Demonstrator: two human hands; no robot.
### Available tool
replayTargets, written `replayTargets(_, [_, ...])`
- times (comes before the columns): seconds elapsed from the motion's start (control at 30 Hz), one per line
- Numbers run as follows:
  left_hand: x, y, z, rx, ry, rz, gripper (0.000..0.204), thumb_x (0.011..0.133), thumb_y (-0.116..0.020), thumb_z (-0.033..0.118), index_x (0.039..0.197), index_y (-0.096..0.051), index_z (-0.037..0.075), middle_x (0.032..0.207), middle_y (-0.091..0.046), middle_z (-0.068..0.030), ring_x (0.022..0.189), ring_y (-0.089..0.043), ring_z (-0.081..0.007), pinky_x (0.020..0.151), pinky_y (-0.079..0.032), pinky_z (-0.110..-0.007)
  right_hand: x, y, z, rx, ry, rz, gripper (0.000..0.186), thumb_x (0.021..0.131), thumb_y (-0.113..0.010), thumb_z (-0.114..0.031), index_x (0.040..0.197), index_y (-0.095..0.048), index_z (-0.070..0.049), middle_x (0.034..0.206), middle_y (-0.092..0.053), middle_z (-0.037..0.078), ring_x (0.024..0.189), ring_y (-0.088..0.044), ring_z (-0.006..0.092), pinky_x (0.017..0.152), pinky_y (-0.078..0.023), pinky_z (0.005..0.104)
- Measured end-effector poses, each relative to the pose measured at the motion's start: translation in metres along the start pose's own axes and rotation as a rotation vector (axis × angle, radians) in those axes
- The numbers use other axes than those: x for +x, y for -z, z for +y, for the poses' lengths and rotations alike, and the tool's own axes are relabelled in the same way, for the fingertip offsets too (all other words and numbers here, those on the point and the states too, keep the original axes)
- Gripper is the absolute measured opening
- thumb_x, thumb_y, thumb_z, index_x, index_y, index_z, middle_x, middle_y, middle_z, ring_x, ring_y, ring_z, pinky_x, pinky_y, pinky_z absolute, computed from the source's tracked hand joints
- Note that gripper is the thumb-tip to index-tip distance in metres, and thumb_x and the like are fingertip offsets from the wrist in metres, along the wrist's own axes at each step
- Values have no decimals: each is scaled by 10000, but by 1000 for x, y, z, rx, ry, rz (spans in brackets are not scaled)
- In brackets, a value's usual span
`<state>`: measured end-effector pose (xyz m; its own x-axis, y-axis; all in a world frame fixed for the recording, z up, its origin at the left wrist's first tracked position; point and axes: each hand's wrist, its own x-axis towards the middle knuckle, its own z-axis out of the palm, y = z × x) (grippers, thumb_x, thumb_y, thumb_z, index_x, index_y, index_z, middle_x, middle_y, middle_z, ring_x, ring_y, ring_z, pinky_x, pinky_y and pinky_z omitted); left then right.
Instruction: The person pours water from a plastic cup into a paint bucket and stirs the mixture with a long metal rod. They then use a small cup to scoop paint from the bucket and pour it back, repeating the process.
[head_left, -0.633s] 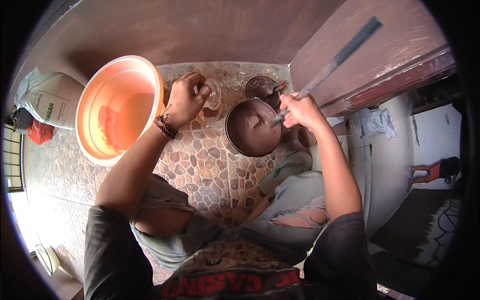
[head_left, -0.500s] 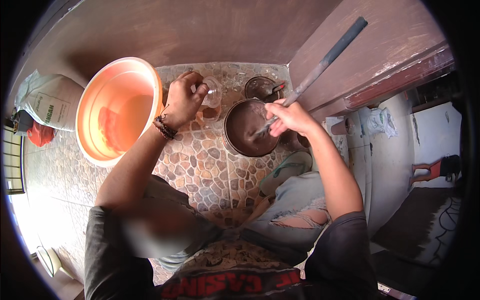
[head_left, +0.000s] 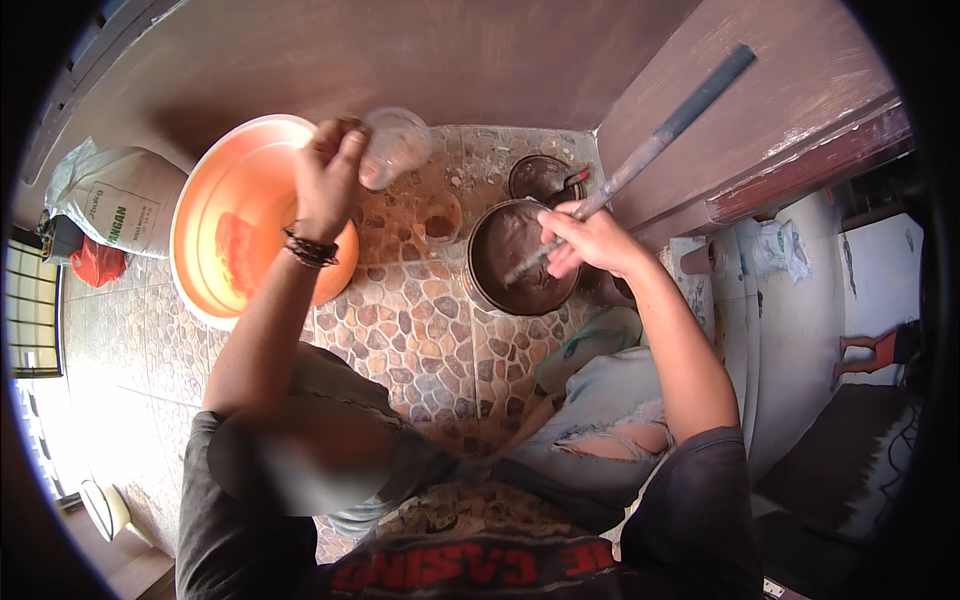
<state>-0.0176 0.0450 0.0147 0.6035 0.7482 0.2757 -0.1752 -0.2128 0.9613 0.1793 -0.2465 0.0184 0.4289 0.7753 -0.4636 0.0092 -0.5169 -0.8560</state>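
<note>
My left hand [head_left: 330, 170] is raised over the orange basin's right side, pinching a clear plastic lid or cup [head_left: 395, 140]. The orange basin [head_left: 205, 255] sits on the floor below it. A small clear container [head_left: 438, 220] stands right of the basin, low on the tiles. My right hand [head_left: 578, 238] grips a long grey rod [head_left: 660, 140] whose lower end is in a round can of brown paint or thick liquid [head_left: 505, 300]. A second, smaller can [head_left: 535, 175] with a red-tipped tool stands behind it.
A white sack [head_left: 125, 200] and red bag [head_left: 95, 265] lie at the left. Brown walls [head_left: 480, 60] meet behind the cans. A flip-flop [head_left: 585, 340] is beside my right leg. At right are a crumpled white bag [head_left: 780, 245] and another person's legs [head_left: 865, 350].
My left hand has lifted the clear piece up and left, uncovering the small container on the floor. My right hand still holds the rod, its lower end shifted within the can.
</note>
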Motion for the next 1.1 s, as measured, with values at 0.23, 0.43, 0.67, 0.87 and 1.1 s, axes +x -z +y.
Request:
replayTargets(0.23, [25,87,7,171,-192,444,198,948,-603,133,978,-706,-33,899,-704,-54,822,-618,-101,828,-502,-260,7,22,-10,-267,-11,312,409,1013,-565,-355,925,-613,41,763,-649,157,593,-694,227,511,-582,311])
replayTargets(0.43, [24,144,-31,373,90,554,266,927,-640,215,763,-630,6,692,-572,16,661,-507,-73,612,-423,-261,5,3,-5,-34,-23,11,425,1006,-577,-359,932,-614,58,742,-650,178,584,-708,256,486,-586,314])
replayTargets(0.67, [23,173,-65,585,143,499,268,896,-680,267,855,-703,4,691,-644,-39,672,-573,-109,666,-460,-303,18,17,-14,-224,-52,427,390,991,-570,-343,851,-670,7,633,-624,94,474,-641,187,461,-544,286])
replayTargets(0.87, [21,187,-75,710,196,468,289,872,-694,300,872,-720,11,725,-692,-78,690,-640,-160,690,-490,-328,12,-2,-13,-116,-56,24,449,997,-588,-386,896,-609,50,693,-653,187,535,-697,256,465,-583,303])
replayTargets(1.1, [20,169,-72,708,235,336,297,884,-666,305,853,-685,10,708,-633,-61,655,-597,-145,637,-479,-317,24,11,-14,-117,110,257,404,996,-584,-331,876,-648,50,690,-646,130,583,-704,212,492,-576,305])
